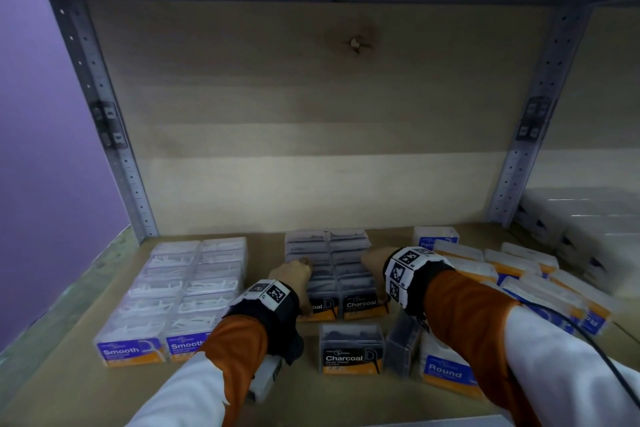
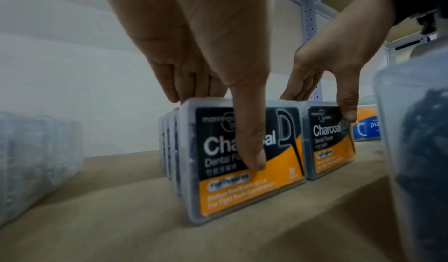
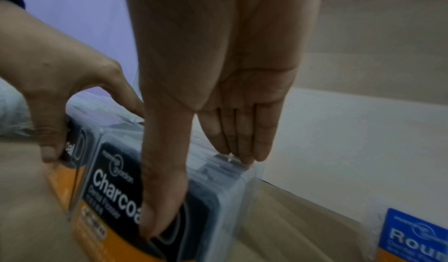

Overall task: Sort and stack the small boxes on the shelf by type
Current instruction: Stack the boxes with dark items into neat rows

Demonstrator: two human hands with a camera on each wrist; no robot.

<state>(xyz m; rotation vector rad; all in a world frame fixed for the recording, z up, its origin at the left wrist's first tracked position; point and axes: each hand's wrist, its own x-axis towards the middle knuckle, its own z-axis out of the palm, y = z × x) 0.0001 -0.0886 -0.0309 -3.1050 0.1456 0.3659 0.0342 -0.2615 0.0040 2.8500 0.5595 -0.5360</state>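
Note:
Two rows of upright Charcoal boxes stand side by side mid-shelf. My left hand [image 1: 299,284] spans the left row [image 1: 320,274]: its thumb [image 2: 254,151] presses the front box's label [image 2: 242,189], and its fingers [image 2: 194,91] reach over the tops towards the back. My right hand [image 1: 375,274] squeezes the right row [image 1: 353,264] the same way, thumb [image 3: 160,208] on the front label [image 3: 111,185] and fingers [image 3: 244,147] on a box top further back. A loose Charcoal box [image 1: 351,348] stands in front, with another [image 1: 403,345] turned sideways beside it.
Two tidy rows of Smooth boxes [image 1: 180,291] fill the left. Round boxes [image 1: 519,274] lie jumbled at the right, one [image 1: 446,369] near the front edge. A small box [image 1: 266,378] lies under my left forearm. Metal posts [image 1: 526,163] frame the bay; white boxes [image 1: 581,229] sit beyond.

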